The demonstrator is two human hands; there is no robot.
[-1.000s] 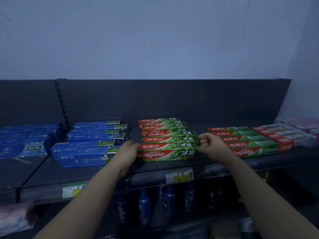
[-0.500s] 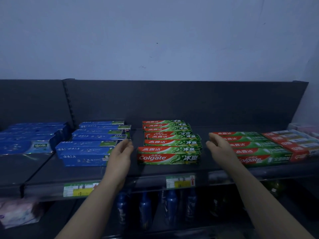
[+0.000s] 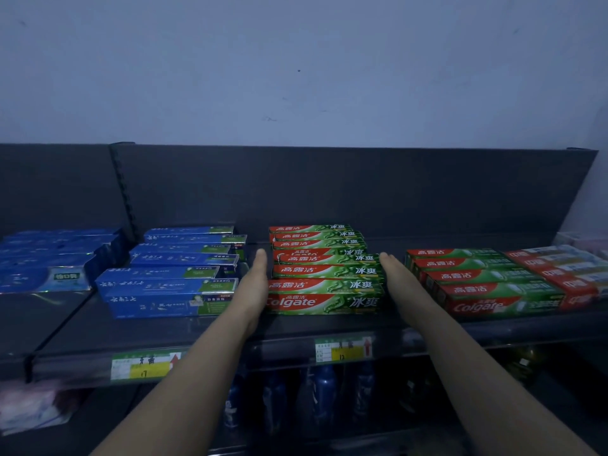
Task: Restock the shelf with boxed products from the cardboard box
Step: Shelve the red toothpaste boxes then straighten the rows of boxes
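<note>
On the dark shelf (image 3: 98, 337), centre bay, I log these items:

- Green-and-red toothpaste boxes (image 3: 325, 302): one row running front to back, lying flat, long sides facing me, the front box showing the Colgate name. The rear ones sit slightly askew.
- Left hand (image 3: 260, 284): flat, fingers straight and together, palm laid along the left ends of that row, holding nothing.
- Right hand (image 3: 394, 278): likewise flat and straight-fingered, laid along the right ends of the row, so I have the row flanked on both sides.
- Blue boxes (image 3: 171, 291): just left of my left hand, loosely stacked.
- Second Colgate row (image 3: 487, 291): right of my right hand, with red boxes (image 3: 559, 268) touching it further right.
- Price tags (image 3: 342, 350): on the shelf's front rail.
- Blue bottles (image 3: 324, 390): one tier below, dim.
</note>
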